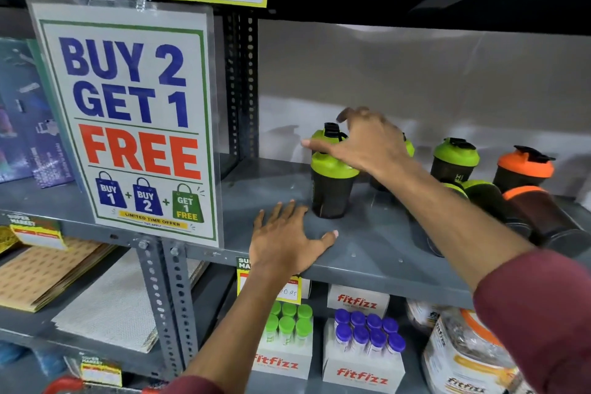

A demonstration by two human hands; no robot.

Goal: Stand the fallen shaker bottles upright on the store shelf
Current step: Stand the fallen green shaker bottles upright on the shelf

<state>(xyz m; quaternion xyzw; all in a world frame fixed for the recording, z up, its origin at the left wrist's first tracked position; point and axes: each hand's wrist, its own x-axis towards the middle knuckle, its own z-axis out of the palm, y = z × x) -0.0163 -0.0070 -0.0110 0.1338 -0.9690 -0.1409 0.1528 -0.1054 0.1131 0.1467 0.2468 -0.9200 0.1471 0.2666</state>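
R hand (364, 141) spread open over upright green-lid shaker (332, 182); L hand (287, 240) flat on shelf (367, 253), empty; fallen shakers (527, 221) prob light, stiff, smooth; grab mid-body.

On the shelf (367, 253), one bottle (331, 189) stands near the left end; two more (454, 158) stand along the back edge, and fallen bottles (543, 221) lie before them at the right.

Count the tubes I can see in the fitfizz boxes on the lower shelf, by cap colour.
Green-capped tubes: 6
Purple-capped tubes: 8
Total: 14
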